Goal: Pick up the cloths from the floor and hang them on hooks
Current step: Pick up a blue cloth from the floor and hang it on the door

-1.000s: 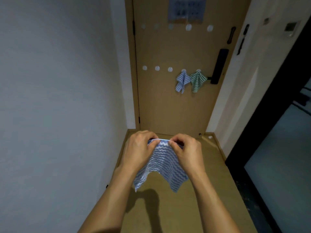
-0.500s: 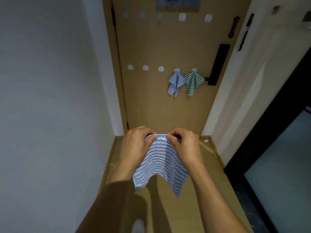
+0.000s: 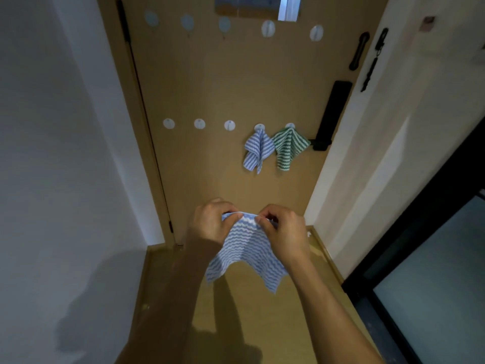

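Observation:
A blue-and-white striped cloth [image 3: 245, 252] hangs in front of me above the floor. My left hand [image 3: 211, 223] pinches its top edge on the left and my right hand [image 3: 284, 231] pinches the same edge on the right, close together. On the brown door ahead, a blue striped cloth [image 3: 256, 151] and a green striped cloth [image 3: 288, 148] hang from the two rightmost hooks of the lower row. Three bare round hooks [image 3: 200, 124] sit to their left. An upper row of round hooks [image 3: 267, 28] runs across the door.
A black door handle [image 3: 332, 114] stands at the door's right edge. White walls [image 3: 65, 153] close in on both sides. The brown floor [image 3: 262, 324] runs under my arms, and a dark-framed opening [image 3: 420, 258] lies to the right.
The door and its hooks have drawn closer and lower in view as I moved forward. Both hands still hold the cloth's top edge, raised a little.

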A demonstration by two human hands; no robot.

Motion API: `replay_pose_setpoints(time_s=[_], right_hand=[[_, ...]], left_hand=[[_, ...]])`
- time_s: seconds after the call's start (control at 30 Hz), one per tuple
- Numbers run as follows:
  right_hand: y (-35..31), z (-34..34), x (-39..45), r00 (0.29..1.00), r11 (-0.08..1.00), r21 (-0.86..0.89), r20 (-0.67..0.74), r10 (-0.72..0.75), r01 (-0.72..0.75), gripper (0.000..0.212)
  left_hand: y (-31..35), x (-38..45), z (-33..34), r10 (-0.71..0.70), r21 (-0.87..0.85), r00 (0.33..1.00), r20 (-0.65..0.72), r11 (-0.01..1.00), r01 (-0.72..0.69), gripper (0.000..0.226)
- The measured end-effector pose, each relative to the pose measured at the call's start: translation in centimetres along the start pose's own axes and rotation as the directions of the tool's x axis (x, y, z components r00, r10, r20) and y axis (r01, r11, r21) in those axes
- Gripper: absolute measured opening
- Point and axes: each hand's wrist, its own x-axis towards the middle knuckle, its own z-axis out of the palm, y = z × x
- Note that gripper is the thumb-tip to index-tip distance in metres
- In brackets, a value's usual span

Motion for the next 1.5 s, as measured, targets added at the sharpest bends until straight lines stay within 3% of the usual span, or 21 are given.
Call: replay_pose_setpoints(time_s=[0.17,0.33,0.83,1.1,1.33,1.5], right_hand=[[1.5,3.3,6.9,1.000,1.000,0.000,0.013,0.021,-0.021,0.011],[3.8,6.3,14.2,1.000,0.999,0.025,0.007,-0.025,0.025,0.012],[11.3,11.0,38.3,0.980,0.982,0.100,0.102,-0.169,0.159,0.015],[12.1,14.1,46.8,0.996,1.000,0.001,0.087,-0.026,0.026,0.024],[11.3,17.3,54.4,0.982,0.958,-0.262,0.114,0.148,-0.114,0.024],[11.7,20.2,56.7,0.985,0.927,-0.340,0.022,0.173,-0.155,0.025]], left_hand=[[-3.2,5.3,1.3,-0.025,-0.054,1.000,-0.015,0.998,0.024,0.024],[-6.5,11.9,3.2,-0.040,0.086,0.999,0.015,0.996,0.038,0.016],[-13.5,32.8,10.8,-0.195,0.118,0.973,-0.121,0.971,0.210,0.013],[-17.3,40.5,12.8,-0.267,0.126,0.953,-0.143,0.950,0.285,0.013],[-21.3,47.2,13.7,-0.368,0.062,0.920,-0.136,0.923,0.379,0.015],[-24.4,50.4,15.2,-0.363,0.077,0.912,-0.193,0.921,0.383,0.006]])
